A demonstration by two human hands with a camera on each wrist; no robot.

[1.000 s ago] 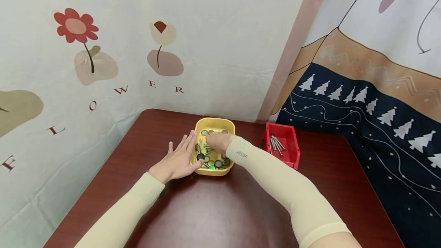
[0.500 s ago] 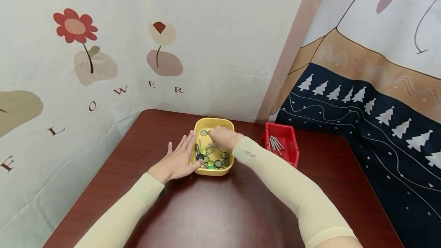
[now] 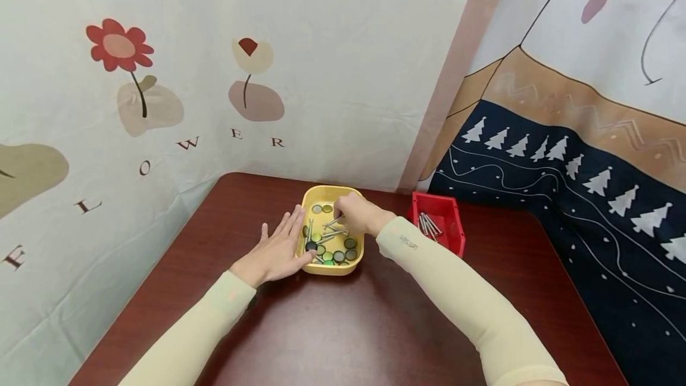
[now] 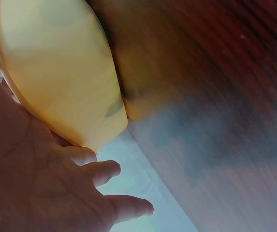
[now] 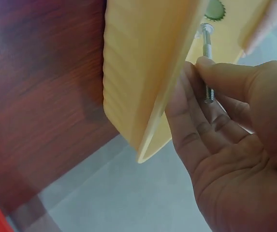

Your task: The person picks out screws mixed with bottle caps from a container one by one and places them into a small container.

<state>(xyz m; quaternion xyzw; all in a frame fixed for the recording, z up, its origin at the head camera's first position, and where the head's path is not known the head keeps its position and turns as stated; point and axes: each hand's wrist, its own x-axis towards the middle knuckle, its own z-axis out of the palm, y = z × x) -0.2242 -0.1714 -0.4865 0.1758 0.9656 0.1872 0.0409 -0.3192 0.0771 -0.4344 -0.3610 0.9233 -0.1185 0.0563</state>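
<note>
A yellow plastic tub stands on the table, holding several bottle caps and loose bolts. My left hand lies with straight, spread fingers along the tub's left rim, its thumb over the near left corner. Against that side its palm and fingers show in the left wrist view. Inside the right part of the tub, my right hand pinches a silvery threaded bolt between thumb and fingers. The bolt's head points away from the palm, towards a green bottle cap.
To the right of the tub, a red bin contains several bolts. Both sit near the back of the dark reddish wooden table. Printed cloth hangs behind the table and along its right side.
My right hand has shifted right within the tub, towards its right rim, and a bolt now shows at its fingertips. The left hand keeps its place on the left rim.
</note>
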